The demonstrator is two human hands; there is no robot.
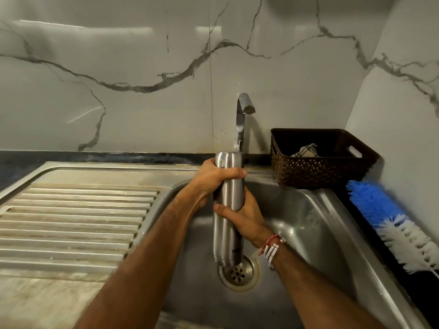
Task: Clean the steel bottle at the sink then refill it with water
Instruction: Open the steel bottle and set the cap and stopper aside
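Observation:
A tall steel bottle (227,233) stands upright over the sink basin (308,224), its lower end just above the round drain (238,273). My left hand (213,179) grips the bottle near its top, thumb across the front. Lower down, my right hand (242,217) wraps round its middle from the right side. The steel tap (242,112) rises behind the bottle, spout pointing right; no water stream is visible. Which end of the bottle is up I cannot tell.
A ribbed steel draining board (78,224) lies left of the basin. A dark woven basket (320,165) holding a cloth sits at the back right. A blue and white bottle brush (389,222) lies on the dark counter at right. Marble wall behind.

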